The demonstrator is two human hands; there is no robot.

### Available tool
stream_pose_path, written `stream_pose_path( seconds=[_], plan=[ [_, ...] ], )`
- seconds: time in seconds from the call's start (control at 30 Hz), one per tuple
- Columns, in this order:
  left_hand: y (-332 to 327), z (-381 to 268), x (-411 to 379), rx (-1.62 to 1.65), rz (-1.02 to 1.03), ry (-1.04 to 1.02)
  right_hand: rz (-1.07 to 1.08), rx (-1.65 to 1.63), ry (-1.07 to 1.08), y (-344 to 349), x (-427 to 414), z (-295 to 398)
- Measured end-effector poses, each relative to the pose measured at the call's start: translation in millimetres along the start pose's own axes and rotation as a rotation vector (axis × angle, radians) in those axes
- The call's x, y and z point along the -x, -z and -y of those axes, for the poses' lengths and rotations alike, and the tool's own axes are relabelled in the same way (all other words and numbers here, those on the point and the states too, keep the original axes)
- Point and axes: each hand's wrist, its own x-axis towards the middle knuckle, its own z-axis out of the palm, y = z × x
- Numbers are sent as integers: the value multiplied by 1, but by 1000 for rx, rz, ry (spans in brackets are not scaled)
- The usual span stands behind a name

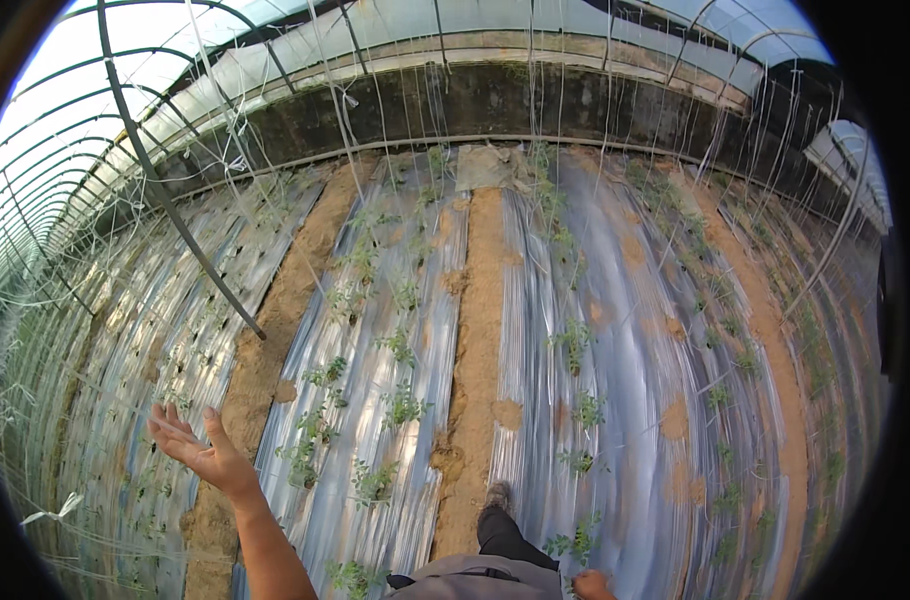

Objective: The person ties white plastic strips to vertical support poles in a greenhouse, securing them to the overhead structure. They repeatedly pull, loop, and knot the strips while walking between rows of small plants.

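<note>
My left hand [213, 456] is raised at the lower left, palm turned up, with the thumb apart from the fingers. A pale, thin strand crosses the view at its fingers; whether it touches them I cannot tell. At the bottom edge shows only part of my right hand [592, 583], low beside my body; its fingers look curled, and what they hold is hidden. Between the hands, young leafy plants [374, 480] grow through silvery plastic mulch film [417, 517]. Another small plant [577, 541] stands just above my right hand.
My shoe [497, 493] is on a bare soil path [479, 360] between film-covered beds. A slanting metal pole [192, 232] reaches the ground at left. White strings [383, 112] hang from overhead. A low dark wall [492, 101] closes the far end under the arched greenhouse frame.
</note>
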Motion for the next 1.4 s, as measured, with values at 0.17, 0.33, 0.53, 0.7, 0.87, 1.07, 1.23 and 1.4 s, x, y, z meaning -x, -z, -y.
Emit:
stream_pose_path(
  seconds=[0.17,0.33,0.53,0.7,0.87,1.07,1.23,1.4],
  plan=[
    [-95,-10,-58,-224,-79,-56,22,497,139,43,-83,168],
    [-197,-4,-77,-223,-51,-94,-137,382,339,93,-165,371],
    [-320,44,-106,-115,-84,-86,-116,94,539,94,-246,618],
    [-419,82,-139,59,-160,-90,20,15,560,93,-297,736],
    [-507,92,-182,279,-119,-79,113,-212,375,109,-357,822],
    [-574,96,-228,311,-75,-44,100,-356,282,113,-417,970],
    [-594,97,-237,128,-151,23,313,-378,356,84,-486,1171],
    [-597,130,-229,-62,-220,114,347,-205,729,46,-531,1424]
  ],
)
